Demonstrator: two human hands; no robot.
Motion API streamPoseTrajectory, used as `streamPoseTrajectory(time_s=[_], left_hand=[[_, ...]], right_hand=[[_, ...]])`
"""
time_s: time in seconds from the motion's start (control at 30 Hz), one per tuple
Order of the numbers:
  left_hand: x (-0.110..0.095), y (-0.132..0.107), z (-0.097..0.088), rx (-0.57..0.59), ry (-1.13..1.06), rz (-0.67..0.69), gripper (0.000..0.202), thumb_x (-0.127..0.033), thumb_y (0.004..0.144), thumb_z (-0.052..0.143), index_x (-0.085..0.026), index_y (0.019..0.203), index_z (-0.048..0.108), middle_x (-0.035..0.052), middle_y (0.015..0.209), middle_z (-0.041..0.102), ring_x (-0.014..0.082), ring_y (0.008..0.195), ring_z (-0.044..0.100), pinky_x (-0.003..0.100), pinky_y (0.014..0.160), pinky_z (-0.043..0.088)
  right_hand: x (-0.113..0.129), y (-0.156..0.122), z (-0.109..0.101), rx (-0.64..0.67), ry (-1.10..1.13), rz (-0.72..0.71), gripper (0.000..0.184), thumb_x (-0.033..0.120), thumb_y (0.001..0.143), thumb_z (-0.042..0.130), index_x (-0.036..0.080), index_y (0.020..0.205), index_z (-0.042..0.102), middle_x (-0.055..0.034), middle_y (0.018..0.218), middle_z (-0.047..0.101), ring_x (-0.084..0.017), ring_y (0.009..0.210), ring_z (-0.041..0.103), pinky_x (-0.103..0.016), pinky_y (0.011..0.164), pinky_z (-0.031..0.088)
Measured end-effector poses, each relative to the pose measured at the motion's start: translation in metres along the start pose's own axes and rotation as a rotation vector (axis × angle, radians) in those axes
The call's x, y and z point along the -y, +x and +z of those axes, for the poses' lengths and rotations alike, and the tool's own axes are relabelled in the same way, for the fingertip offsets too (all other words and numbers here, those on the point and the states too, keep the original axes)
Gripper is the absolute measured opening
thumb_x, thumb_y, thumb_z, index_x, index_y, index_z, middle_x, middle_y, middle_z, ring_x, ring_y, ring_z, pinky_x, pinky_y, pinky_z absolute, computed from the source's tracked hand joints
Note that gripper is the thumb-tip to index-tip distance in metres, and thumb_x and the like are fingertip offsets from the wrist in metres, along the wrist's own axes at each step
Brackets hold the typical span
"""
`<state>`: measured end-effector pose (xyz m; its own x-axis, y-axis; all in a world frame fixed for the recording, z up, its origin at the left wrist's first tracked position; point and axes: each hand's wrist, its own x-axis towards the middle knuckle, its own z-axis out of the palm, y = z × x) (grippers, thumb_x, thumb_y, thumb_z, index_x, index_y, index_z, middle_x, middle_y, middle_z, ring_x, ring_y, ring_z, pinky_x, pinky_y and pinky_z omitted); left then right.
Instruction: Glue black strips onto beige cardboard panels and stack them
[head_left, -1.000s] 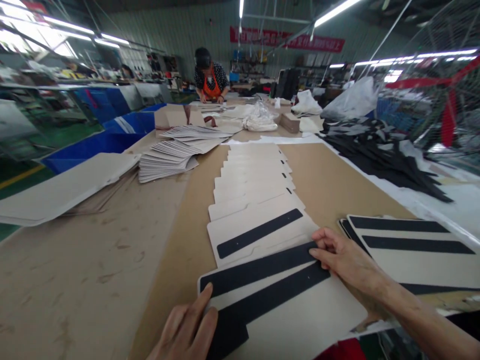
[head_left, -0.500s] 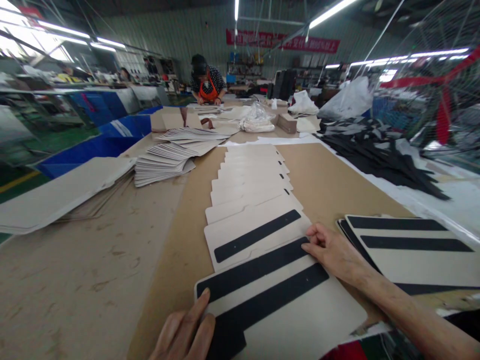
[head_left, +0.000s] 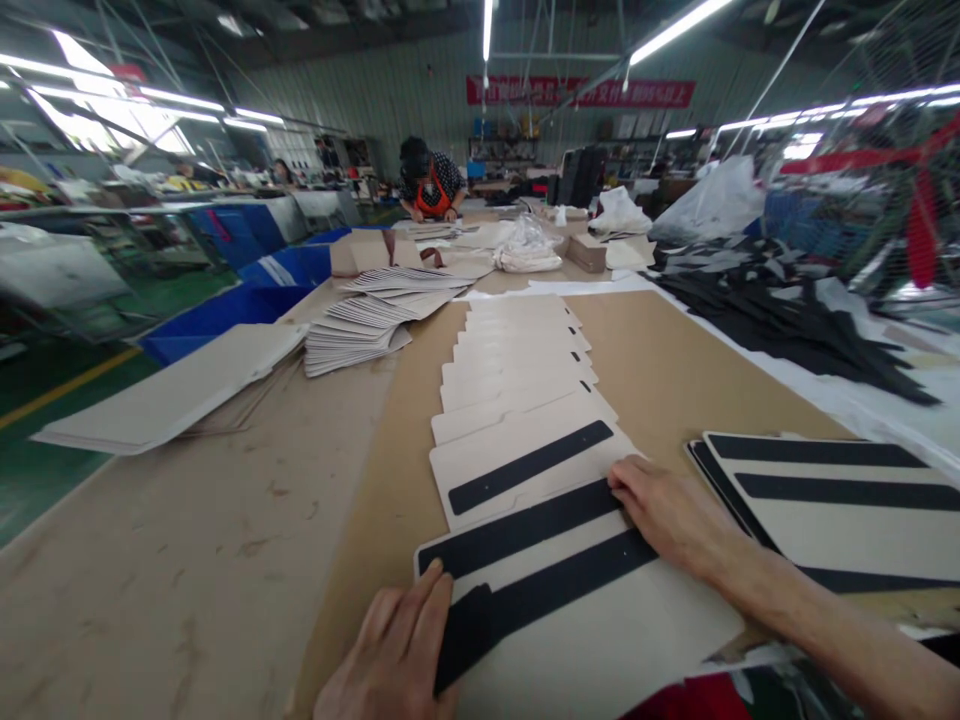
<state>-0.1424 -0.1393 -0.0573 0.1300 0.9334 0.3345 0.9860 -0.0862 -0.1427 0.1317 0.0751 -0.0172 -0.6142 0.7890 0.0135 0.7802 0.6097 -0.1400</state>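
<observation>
A beige panel (head_left: 592,620) with rounded corners lies in front of me, tilted up to the right. Two black strips cross it: an upper strip (head_left: 525,525) along its far edge and a lower strip (head_left: 566,580). My left hand (head_left: 397,640) is closed, its fingertips on the upper strip's left end. Another black piece (head_left: 466,632) sticks out from beside these fingers and overlaps the lower strip. With fingers curled together, my right hand (head_left: 667,515) pinches and presses the upper strip's right end; its fingertips are partly hidden.
Overlapping beige panels (head_left: 517,375) run away from me, the nearest bearing one black strip (head_left: 532,467). Striped panels (head_left: 862,515) are stacked at right. Fanned boards (head_left: 360,340) and a flat stack (head_left: 180,385) lie left. Black strips (head_left: 795,330) are heaped far right. A person (head_left: 431,180) works at the far end.
My left fingers have drawn together at the strip's left end, and the black piece beside them has shifted up over the lower strip. My right fingers have curled in tighter. The view has turned slightly left.
</observation>
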Motion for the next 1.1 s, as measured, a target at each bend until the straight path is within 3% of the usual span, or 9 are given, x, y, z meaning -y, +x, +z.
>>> streamPoseTrajectory(time_s=[0.13, 0.23, 0.4, 0.57, 0.7, 0.87, 0.93, 1.03, 1.1], left_hand=[[-0.014, 0.023, -0.02, 0.206, -0.056, -0.113, 0.067, -0.012, 0.072, 0.051, -0.019, 0.138, 0.047, 0.0093, 0.123, 0.064, 0.0241, 0.11, 0.059, 0.034, 0.091, 0.055], [-0.024, 0.041, -0.029, 0.348, -0.082, -0.153, 0.072, -0.005, 0.071, 0.046, -0.022, 0.141, 0.044, 0.0124, 0.116, 0.063, 0.0251, 0.105, 0.061, 0.037, 0.086, 0.057], [-0.027, 0.049, -0.029, 0.394, -0.069, -0.129, 0.074, 0.001, 0.072, 0.042, -0.025, 0.141, 0.044, 0.0159, 0.119, 0.058, 0.0263, 0.109, 0.06, 0.04, 0.087, 0.055], [-0.022, 0.048, -0.028, 0.413, -0.083, -0.167, 0.071, 0.001, 0.072, 0.042, -0.026, 0.138, 0.047, 0.0133, 0.114, 0.058, 0.0262, 0.107, 0.061, 0.04, 0.081, 0.057], [-0.016, 0.04, -0.026, 0.365, -0.111, -0.187, 0.066, 0.0, 0.073, 0.043, -0.025, 0.133, 0.052, 0.0094, 0.114, 0.059, 0.0223, 0.107, 0.06, 0.037, 0.086, 0.057], [0.0, 0.018, -0.014, 0.163, -0.13, -0.129, 0.057, -0.005, 0.072, 0.048, -0.022, 0.126, 0.057, 0.0061, 0.119, 0.061, 0.0208, 0.112, 0.059, 0.034, 0.095, 0.054], [0.006, 0.01, -0.009, 0.073, -0.137, -0.072, 0.057, -0.006, 0.07, 0.051, -0.022, 0.124, 0.059, 0.0053, 0.12, 0.063, 0.0212, 0.111, 0.06, 0.035, 0.097, 0.054], [0.01, 0.005, -0.004, -0.012, -0.142, -0.059, 0.056, -0.007, 0.068, 0.053, -0.022, 0.122, 0.059, 0.0045, 0.12, 0.065, 0.0213, 0.108, 0.062, 0.035, 0.095, 0.055], [0.01, 0.006, -0.004, -0.042, -0.149, -0.076, 0.055, -0.007, 0.068, 0.053, -0.023, 0.12, 0.06, 0.0041, 0.121, 0.066, 0.021, 0.107, 0.064, 0.035, 0.095, 0.055]], right_hand=[[0.019, -0.012, 0.006, -0.017, -0.329, -0.165, 0.05, -0.002, 0.077, 0.041, 0.02, 0.118, 0.058, -0.0085, 0.09, 0.062, -0.02, 0.071, 0.063, -0.031, 0.06, 0.044], [0.037, -0.021, 0.01, -0.087, -0.505, -0.273, 0.078, -0.002, 0.075, 0.044, 0.032, 0.144, 0.038, -0.0062, 0.079, 0.06, -0.02, 0.064, 0.06, -0.028, 0.052, 0.041], [0.05, -0.024, 0.014, -0.116, -0.577, -0.372, 0.079, 0.002, 0.075, 0.049, 0.041, 0.144, 0.04, -0.0052, 0.069, 0.056, -0.021, 0.062, 0.056, -0.028, 0.051, 0.039], [0.034, -0.024, 0.011, -0.095, -0.487, -0.305, 0.074, -0.002, 0.076, 0.046, 0.035, 0.141, 0.046, -0.008, 0.087, 0.059, -0.023, 0.076, 0.06, -0.028, 0.053, 0.045], [0.019, -0.031, 0.009, -0.106, -0.44, -0.28, 0.074, -0.005, 0.075, 0.043, 0.031, 0.139, 0.048, -0.0087, 0.105, 0.06, -0.023, 0.087, 0.06, -0.031, 0.061, 0.052], [-0.003, -0.035, 0.008, -0.131, -0.366, -0.227, 0.068, -0.005, 0.077, 0.042, 0.027, 0.136, 0.051, -0.009, 0.111, 0.061, -0.024, 0.095, 0.059, -0.034, 0.072, 0.055], [-0.015, -0.036, 0.006, -0.129, -0.345, -0.199, 0.057, -0.003, 0.079, 0.042, 0.021, 0.128, 0.059, -0.0102, 0.108, 0.062, -0.025, 0.094, 0.06, -0.038, 0.077, 0.055], [-0.027, -0.044, 0.002, -0.184, -0.253, -0.145, 0.041, 0.004, 0.086, 0.041, 0.015, 0.117, 0.065, -0.0129, 0.11, 0.065, -0.026, 0.099, 0.061, -0.044, 0.089, 0.053], [-0.021, -0.055, 0.001, -0.23, -0.128, -0.146, 0.037, 0.016, 0.093, 0.042, 0.015, 0.124, 0.062, -0.0147, 0.125, 0.061, -0.027, 0.113, 0.057, -0.047, 0.098, 0.049]])
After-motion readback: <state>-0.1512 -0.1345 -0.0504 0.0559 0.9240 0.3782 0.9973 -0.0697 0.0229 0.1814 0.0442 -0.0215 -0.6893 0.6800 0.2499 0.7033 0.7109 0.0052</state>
